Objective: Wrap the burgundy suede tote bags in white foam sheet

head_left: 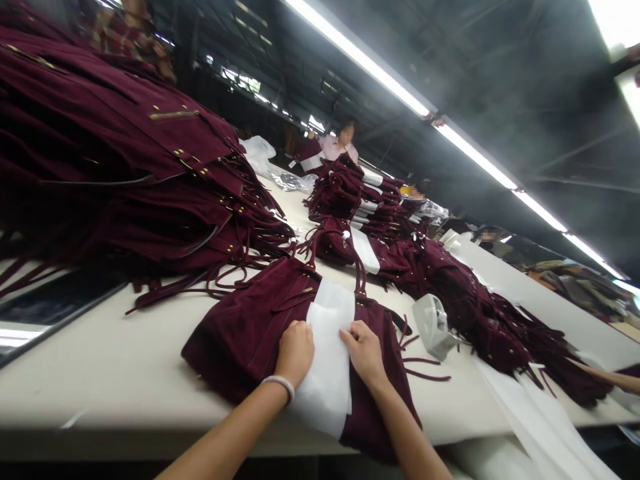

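A maroon bag (250, 327) with thin straps lies at the table's front edge. A white sheet (327, 373) is wrapped around its middle like a band. My left hand (296, 350), with a pale band on its wrist, has its fingers curled at the sheet's left edge. My right hand (364, 350) pinches the sheet's right edge. The bag's handles stand up beyond both hands, on either side of the sheet.
A tall heap of maroon bags (125, 153) rises at the left. Wrapped bags (345, 187) are stacked behind. More bags (465, 307) lie to the right, near a grey-white tape dispenser (434, 327). Another person's arm (605, 377) reaches in at the far right.
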Demonstrator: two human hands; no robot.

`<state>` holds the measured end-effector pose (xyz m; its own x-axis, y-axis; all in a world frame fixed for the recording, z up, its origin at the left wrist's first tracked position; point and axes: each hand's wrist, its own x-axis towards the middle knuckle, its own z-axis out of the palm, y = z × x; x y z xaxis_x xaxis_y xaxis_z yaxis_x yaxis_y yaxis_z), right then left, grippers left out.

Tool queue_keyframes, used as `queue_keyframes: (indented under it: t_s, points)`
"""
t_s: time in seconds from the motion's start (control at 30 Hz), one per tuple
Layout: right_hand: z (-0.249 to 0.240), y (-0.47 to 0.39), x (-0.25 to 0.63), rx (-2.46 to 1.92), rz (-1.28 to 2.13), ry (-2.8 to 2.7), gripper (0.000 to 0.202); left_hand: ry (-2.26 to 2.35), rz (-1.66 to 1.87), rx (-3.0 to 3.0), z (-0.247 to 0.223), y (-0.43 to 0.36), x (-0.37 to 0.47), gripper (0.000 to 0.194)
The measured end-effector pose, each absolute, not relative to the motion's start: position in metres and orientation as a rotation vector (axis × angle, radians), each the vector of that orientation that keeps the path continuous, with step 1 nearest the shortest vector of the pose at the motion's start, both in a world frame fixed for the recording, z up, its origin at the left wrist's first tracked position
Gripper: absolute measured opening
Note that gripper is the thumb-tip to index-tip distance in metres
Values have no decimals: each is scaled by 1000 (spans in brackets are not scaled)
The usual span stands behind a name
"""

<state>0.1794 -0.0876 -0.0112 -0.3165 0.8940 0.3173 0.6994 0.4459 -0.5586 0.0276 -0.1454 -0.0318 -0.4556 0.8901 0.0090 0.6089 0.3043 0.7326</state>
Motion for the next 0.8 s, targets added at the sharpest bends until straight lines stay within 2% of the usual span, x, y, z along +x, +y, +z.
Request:
queue_keyframes:
  t_s: [0.2, 0.43, 0.53, 0.6, 0.7, 0.8]
  points:
    - [-48, -82, 178, -1470, 374, -1827, 30, 2158, 843, 1465, -32, -134, 19, 36]
    - [-48, -85, 173, -1472, 405, -1719, 29, 2290, 657, 1734, -7, -142, 25, 25]
    - [-47, -84, 172, -1483, 408, -1673, 28, 2296, 728, 2127, -4, -142, 33, 46]
    - [-48, -83, 169, -1510, 400, -1633, 26, 2098, 694, 2467, -19, -133, 35, 54]
    - [-53, -80, 165, -1576, 397, -1573, 23, 1771, 418, 2658, -66, -105, 32, 48]
    - [-50, -78, 165, -1611, 473, -1582, 23, 1710, 572, 2759, -117, -80, 23, 52]
